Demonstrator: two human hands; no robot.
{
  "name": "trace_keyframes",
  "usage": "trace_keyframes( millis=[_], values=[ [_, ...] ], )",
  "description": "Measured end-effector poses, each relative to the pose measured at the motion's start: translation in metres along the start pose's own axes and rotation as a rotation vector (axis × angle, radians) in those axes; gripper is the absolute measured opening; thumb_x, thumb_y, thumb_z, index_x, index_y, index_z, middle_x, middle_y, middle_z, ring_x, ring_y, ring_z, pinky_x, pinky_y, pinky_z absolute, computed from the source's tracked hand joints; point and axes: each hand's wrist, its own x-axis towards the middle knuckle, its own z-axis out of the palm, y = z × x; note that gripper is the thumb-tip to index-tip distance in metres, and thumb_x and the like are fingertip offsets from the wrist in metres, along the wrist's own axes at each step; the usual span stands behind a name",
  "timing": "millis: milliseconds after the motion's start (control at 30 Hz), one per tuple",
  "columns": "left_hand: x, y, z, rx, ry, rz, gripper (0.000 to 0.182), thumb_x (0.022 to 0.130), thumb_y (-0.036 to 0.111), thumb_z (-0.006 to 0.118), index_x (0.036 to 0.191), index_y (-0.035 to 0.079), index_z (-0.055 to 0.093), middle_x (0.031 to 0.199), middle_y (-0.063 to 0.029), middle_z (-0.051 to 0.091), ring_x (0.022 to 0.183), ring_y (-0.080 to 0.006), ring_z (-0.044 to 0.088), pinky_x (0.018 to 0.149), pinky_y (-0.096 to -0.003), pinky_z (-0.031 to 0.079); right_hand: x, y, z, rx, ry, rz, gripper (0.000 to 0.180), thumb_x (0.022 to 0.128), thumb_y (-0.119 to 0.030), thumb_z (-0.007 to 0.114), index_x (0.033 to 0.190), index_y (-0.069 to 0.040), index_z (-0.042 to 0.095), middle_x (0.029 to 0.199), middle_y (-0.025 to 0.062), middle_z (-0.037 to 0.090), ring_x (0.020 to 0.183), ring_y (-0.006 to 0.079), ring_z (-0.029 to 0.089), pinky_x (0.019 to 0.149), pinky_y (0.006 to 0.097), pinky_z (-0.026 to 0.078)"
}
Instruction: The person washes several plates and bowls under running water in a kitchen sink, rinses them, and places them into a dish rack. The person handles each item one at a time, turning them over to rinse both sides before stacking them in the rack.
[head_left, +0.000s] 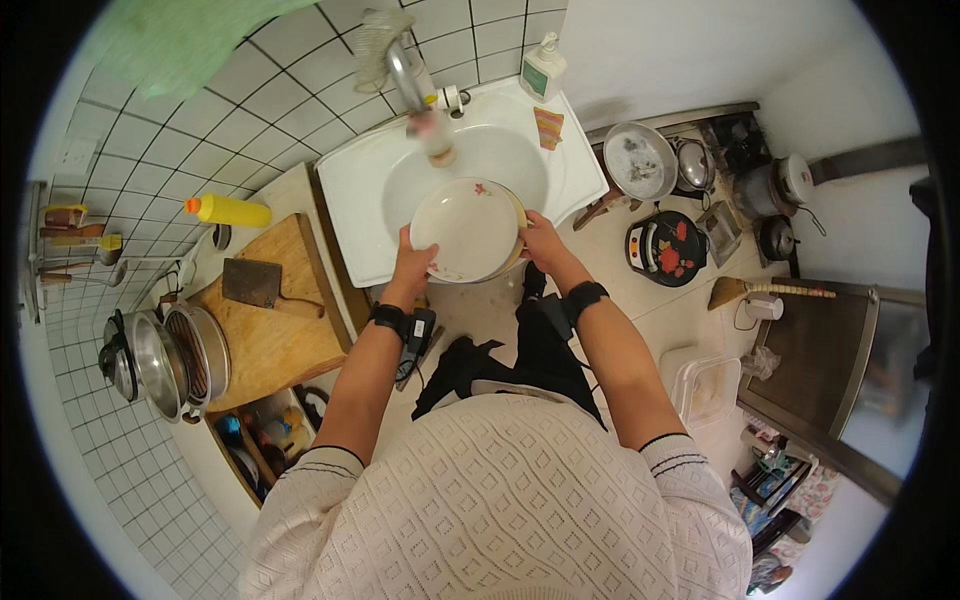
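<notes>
A white plate with small red flowers (469, 229) lies on top of at least one other plate with a yellowish edge (520, 259). My left hand (412, 261) grips the left rim, thumb on top. On the right side my right hand (540, 241) holds the rims of the plates. Both are over the front edge of a white washbasin (352, 247), whose bowl is partly hidden by them. Behind the plates, a metal faucet (405, 75) points down into the bowl; the thing at its outlet is blurred.
A cleaver (253, 283) rests on a wooden cutting board (277, 352) at the left, near a yellow bottle (234, 211) and steel pots (156, 364). A striped cloth (548, 128) and a pump bottle (543, 71) stand at the basin's back right. Further right are a pan (640, 160) and an electric griddle (666, 249).
</notes>
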Motion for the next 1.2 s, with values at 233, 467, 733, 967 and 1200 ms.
trace_keyframes(
  millis=[233, 467, 733, 967, 1200],
  values=[
    [0.028, -0.019, 0.018, -0.208, 0.380, 0.025, 0.049, 0.088, -0.008, 0.051, 0.132, 0.010, 0.041, 0.113, -0.0117, 0.058, 0.090, -0.0236, 0.060, 0.074, -0.0356, 0.053, 0.061, -0.017, -0.003, -0.030, -0.138, 0.127, 0.031, 0.089, -0.004, 0.052, 0.120, -0.005, 0.049, 0.111, 0.0122, 0.061, 0.094, 0.0235, 0.063, 0.074, 0.0399, 0.057],
    [0.046, -0.022, 0.011, -0.330, 0.548, 0.037, 0.038, 0.091, 0.004, 0.055, 0.128, 0.010, 0.050, 0.104, -0.0028, 0.063, 0.079, -0.0152, 0.060, 0.048, -0.0289, 0.041, 0.112, 0.026, -0.001, -0.167, 0.058, -0.082, 0.022, 0.084, 0.002, 0.052, 0.106, 0.003, 0.054, 0.093, 0.0178, 0.064, 0.083, 0.0286, 0.063, 0.071, 0.0368, 0.049],
    [0.025, 0.001, -0.014, -0.296, 0.705, 0.010, 0.031, 0.090, 0.004, 0.056, 0.121, 0.008, 0.055, 0.098, -0.0041, 0.064, 0.071, -0.0143, 0.059, 0.046, -0.0264, 0.043, 0.148, 0.043, -0.009, -0.385, 0.120, -0.172, 0.018, 0.081, 0.002, 0.053, 0.099, 0.003, 0.055, 0.090, 0.0192, 0.064, 0.082, 0.0319, 0.062, 0.075, 0.0384, 0.047],
    [0.031, 0.010, -0.027, -0.213, 0.672, -0.084, 0.018, 0.089, 0.009, 0.060, 0.108, 0.007, 0.059, 0.087, -0.0013, 0.064, 0.062, -0.0111, 0.056, 0.044, -0.0255, 0.038, 0.167, 0.059, 0.003, -0.254, 0.138, -0.027, 0.024, 0.082, 0.002, 0.054, 0.106, 0.002, 0.057, 0.094, 0.0154, 0.066, 0.084, 0.0265, 0.062, 0.076, 0.0358, 0.048],
    [0.044, -0.006, -0.031, -0.118, 0.699, -0.049, 0.026, 0.091, 0.016, 0.060, 0.114, 0.006, 0.055, 0.090, -0.0028, 0.063, 0.068, -0.0115, 0.056, 0.050, -0.0262, 0.041, 0.180, 0.067, 0.001, -0.329, 0.140, 0.040, 0.027, 0.082, -0.002, 0.057, 0.108, 0.000, 0.058, 0.099, 0.0174, 0.065, 0.091, 0.0285, 0.062, 0.079, 0.0375, 0.048]
  ],
)
